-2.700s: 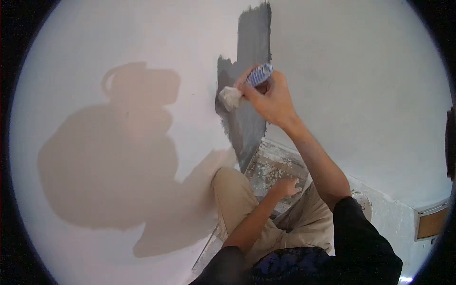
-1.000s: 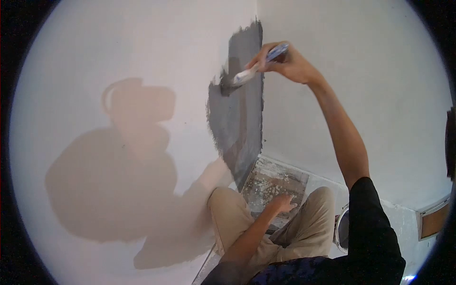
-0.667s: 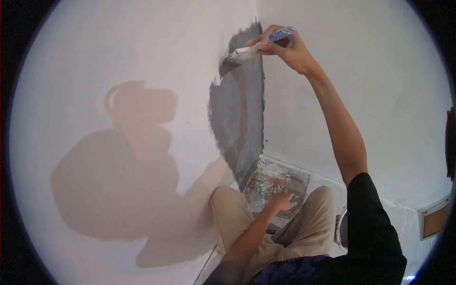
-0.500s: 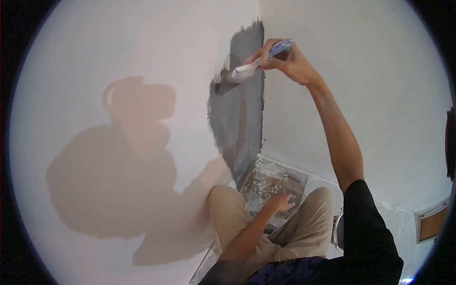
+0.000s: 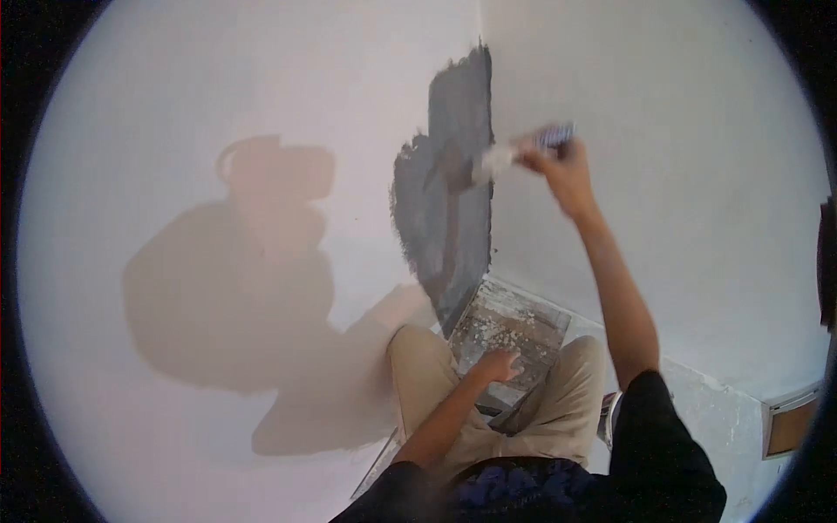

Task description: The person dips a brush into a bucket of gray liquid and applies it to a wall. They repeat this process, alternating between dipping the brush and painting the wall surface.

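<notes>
My right hand (image 5: 562, 170) is closed around the patterned handle of a paintbrush (image 5: 500, 164), and both are smeared by motion. The brush's dark bristles are on or just in front of the grey painted patch (image 5: 449, 200), which has ragged edges and runs down the white wall beside the corner. Lower down, my left hand (image 5: 501, 364) hangs between my knees with nothing in it, fingers partly stretched. Below it lies a worn board (image 5: 545, 322) spattered with white specks.
The plain white wall (image 5: 610, 78) meets the painted one at the corner. By my right leg stands a round container (image 5: 612, 418), mostly hidden. A brown framed panel (image 5: 791, 427) is at the far right. My shadow (image 5: 235, 288) falls on the left wall.
My right hand has moved the brush right and down, from the patch's left edge toward the corner. My left hand has shifted slightly left, and the view has shifted a little.
</notes>
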Tool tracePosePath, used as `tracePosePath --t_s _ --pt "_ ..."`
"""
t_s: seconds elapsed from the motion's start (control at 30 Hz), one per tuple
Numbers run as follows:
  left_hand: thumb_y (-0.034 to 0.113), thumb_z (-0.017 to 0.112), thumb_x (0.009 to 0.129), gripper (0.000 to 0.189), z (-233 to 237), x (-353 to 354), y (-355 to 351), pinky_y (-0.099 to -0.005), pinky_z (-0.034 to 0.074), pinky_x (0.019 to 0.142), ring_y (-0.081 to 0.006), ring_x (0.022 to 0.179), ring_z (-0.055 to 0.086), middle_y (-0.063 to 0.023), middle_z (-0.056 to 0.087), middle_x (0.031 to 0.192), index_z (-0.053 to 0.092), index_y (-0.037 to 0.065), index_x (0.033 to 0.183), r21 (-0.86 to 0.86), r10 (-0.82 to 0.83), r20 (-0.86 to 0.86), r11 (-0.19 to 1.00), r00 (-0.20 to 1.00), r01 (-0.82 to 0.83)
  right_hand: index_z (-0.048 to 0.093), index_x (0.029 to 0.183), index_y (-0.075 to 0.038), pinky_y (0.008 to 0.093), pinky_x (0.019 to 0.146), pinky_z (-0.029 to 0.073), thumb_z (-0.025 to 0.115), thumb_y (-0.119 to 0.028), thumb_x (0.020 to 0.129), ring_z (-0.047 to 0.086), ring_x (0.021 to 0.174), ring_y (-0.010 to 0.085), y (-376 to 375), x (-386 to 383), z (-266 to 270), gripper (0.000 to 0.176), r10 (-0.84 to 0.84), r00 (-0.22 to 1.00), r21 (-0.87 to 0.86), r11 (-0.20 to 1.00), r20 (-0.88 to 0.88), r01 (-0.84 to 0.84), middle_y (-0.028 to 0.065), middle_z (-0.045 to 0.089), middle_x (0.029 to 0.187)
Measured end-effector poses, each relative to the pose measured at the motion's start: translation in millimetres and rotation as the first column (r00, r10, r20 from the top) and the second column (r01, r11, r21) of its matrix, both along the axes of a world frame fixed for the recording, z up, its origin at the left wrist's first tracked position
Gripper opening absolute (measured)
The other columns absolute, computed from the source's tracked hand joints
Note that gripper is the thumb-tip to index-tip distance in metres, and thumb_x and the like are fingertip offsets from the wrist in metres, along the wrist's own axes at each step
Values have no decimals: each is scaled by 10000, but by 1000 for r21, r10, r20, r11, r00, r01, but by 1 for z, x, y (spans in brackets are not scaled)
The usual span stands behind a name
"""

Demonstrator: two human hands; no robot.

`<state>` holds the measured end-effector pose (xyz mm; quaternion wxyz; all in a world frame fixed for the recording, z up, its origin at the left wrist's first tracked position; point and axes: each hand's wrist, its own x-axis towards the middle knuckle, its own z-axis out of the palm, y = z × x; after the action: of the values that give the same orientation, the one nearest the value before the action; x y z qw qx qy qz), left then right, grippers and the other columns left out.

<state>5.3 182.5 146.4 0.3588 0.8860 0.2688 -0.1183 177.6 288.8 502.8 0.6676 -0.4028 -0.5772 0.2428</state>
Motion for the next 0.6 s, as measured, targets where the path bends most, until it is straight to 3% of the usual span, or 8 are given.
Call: tracePosePath --t_s 0.07,0.13,0.23,0.33,0.43,0.53,0.6 --pt "454 516 871 609 17 -5 3 -424 363 1016 -360 1211 444 -202 430 1351 421 80 1342 -36 18 66 999 998 -16 619 865 11 281 679 542 706 -113 802 641 748 155 -20 6 -45 163 -126 992 -151 981 -23 121 108 656 804" --pt "427 527 870 577 36 -21 3 -426 365 1010 -364 1201 451 -201 442 1338 442 84 1326 -6 72 191 997 979 -72 612 859 33 266 642 517 709 -79 793 610 687 129 -43 -2 -61 163 -91 967 -236 971 -239 33 110 646 757" --pt "360 555 865 520 90 -63 6 -424 368 997 -368 1180 461 -196 475 1298 472 82 1297 101 193 384 963 903 -248 637 843 34 248 615 483 700 -60 795 583 672 113 -71 -21 -43 124 59 968 -199 974 -242 -109 100 651 751" --pt "278 581 854 441 154 -103 11 -419 376 979 -354 1155 469 -175 510 1245 518 78 1242 93 339 447 903 828 -420 676 851 11 262 644 490 694 -32 780 602 712 118 -70 -23 -22 84 165 975 -250 960 153 -123 77 665 788" --pt "253 577 856 392 200 -128 4 -421 389 959 -332 1144 479 -154 521 1228 544 91 1211 175 357 507 849 785 -499 685 859 14 273 727 504 653 42 771 627 798 140 -55 -29 7 98 202 906 73 967 373 -246 89 683 850" --pt "278 577 869 370 235 -138 -5 -419 355 1016 -312 1186 460 -124 505 1267 554 125 1206 295 350 522 782 778 -549 687 858 5 273 738 497 654 30 769 622 807 140 -37 -22 32 98 264 884 -102 964 385 -244 98 686 886" --pt "228 588 852 363 271 -140 -13 -413 373 974 -306 1165 469 -121 511 1249 557 107 1194 371 296 586 730 755 -574 686 867 -1 274 744 494 647 17 780 619 809 136 -14 -19 45 97 310 867 -96 950 390 -297 97 687 903"
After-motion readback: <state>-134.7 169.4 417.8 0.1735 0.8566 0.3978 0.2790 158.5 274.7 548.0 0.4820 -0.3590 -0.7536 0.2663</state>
